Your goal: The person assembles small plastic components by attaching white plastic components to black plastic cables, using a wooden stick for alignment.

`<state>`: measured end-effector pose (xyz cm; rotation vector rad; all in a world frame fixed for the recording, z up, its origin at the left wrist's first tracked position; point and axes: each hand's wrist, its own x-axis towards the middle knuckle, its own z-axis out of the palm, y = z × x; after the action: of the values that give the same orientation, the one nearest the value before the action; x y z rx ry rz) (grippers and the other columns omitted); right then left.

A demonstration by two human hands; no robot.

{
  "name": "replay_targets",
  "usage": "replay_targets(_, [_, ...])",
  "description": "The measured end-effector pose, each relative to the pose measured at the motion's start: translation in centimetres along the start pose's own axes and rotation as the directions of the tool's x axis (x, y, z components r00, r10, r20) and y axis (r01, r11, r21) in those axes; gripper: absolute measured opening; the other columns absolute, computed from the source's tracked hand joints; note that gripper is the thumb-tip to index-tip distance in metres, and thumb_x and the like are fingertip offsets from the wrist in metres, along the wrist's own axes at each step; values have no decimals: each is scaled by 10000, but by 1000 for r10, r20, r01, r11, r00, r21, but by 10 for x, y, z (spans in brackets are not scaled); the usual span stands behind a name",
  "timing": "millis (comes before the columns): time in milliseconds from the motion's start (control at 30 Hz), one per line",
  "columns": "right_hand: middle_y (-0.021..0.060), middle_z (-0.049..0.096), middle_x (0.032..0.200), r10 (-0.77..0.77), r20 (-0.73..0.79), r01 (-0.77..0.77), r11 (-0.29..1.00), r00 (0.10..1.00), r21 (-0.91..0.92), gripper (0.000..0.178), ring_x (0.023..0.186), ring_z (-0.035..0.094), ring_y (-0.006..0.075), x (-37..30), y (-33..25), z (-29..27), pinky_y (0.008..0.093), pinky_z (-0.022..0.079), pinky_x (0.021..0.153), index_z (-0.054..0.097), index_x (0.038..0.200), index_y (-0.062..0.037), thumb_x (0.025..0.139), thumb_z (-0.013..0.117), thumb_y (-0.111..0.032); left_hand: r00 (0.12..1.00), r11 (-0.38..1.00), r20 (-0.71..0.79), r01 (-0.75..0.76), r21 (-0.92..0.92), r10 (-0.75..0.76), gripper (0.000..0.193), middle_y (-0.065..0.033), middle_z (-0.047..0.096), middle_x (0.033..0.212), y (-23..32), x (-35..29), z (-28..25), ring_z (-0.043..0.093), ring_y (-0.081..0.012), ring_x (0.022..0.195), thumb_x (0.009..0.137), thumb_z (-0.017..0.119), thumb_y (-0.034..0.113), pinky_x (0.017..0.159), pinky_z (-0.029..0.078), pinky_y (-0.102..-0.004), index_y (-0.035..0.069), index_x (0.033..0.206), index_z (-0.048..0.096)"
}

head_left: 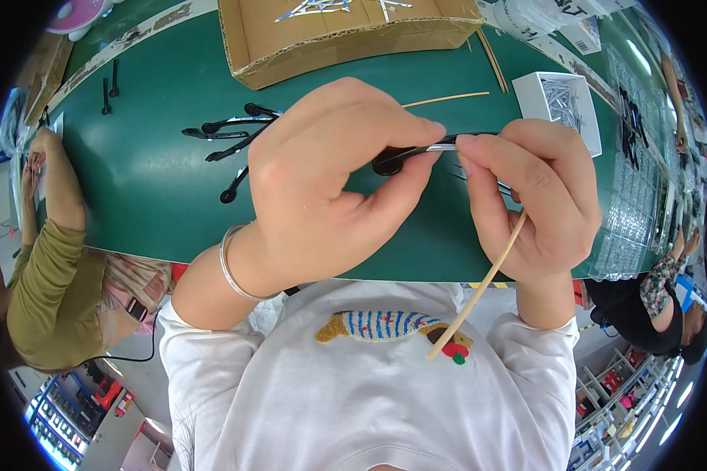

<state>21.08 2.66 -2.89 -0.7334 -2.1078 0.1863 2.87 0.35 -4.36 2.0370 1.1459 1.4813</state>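
Note:
My left hand (322, 180) pinches a slim black piece with a rounded end (388, 162) between thumb and forefinger. A silvery strip (441, 147) runs along it. My right hand (538, 188) is closed on the other end of the same piece, fingertips close to the left ones. A thin wooden stick (479, 294) is also gripped in my right hand and slants down toward my shirt. Several similar black pieces (229, 135) lie left of my left hand, some bearing shiny strips. Fingers cover part of the held piece.
At the back of the green table (157, 180) stands a cardboard box (346, 55) with strips inside. A white box (562, 110) of small metallic pieces is at the right, beside clear plastic trays (632, 196). Another stick (448, 99) lies behind my hands. People sit at both sides.

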Motion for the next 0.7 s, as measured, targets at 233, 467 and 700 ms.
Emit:
replay_targets(233, [82, 567, 768, 18, -11, -18, 1000, 1000, 3, 243, 601, 530, 146, -1, 0, 1, 225, 391, 475, 674, 824, -5, 605, 718, 90, 915, 773, 163, 400, -492, -370, 225, -118, 626, 894, 4, 1, -1, 614, -162, 775, 714, 642, -136, 704, 517, -251, -56, 923, 619])
replay_targets(467, [80, 563, 764, -3, -33, 4, 1000, 999, 27, 260, 602, 526, 143, -4, 2, 6, 230, 389, 464, 675, 836, -6, 602, 719, 97, 832, 499, 270, 516, -696, -484, 121, -149, 646, 865, -2, -2, 3, 660, -213, 768, 766, 598, -99, 711, 560, -300, -42, 873, 606])
replay_targets(700, [59, 517, 766, 183, 68, -194, 945, 981, 263, 314, 586, 438, 68, -3, 12, -2, 172, 313, 523, 620, 960, 53, 656, 657, 120, 679, 242, 377, 633, -735, -630, 54, -129, 655, 807, -3, 1, -5, 669, -220, 686, 813, 568, -12, 659, 571, -307, -13, 861, 591])
